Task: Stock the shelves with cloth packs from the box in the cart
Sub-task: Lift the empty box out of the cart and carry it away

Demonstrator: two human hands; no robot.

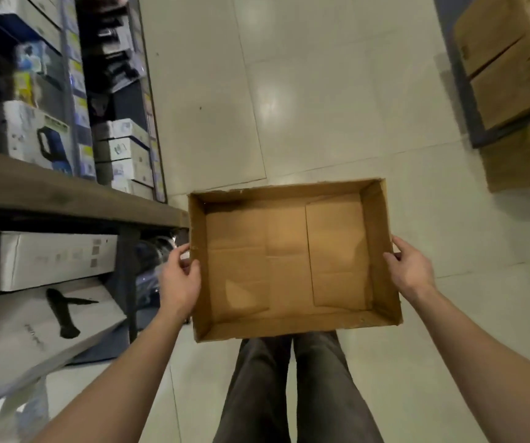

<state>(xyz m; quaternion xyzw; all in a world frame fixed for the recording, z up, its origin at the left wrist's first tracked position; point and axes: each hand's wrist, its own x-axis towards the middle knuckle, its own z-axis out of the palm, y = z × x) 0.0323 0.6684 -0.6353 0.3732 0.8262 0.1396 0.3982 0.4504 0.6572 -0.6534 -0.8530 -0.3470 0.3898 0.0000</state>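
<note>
The fingers (184, 261) of the left hand (179, 279) curl around the left wall of the box (292, 257) and grip it. The fingers (393, 259) of the right hand (412, 270) wrap over the right wall and grip it too. So the box sits between the two hands, up in the air above the legs (292, 385) and the shiny floor (305, 97). Nothing is inside the box. Shelves (65, 199) full of white boxes stand on the left. Brown cartons (513, 78) are stacked far off on the right.
</note>
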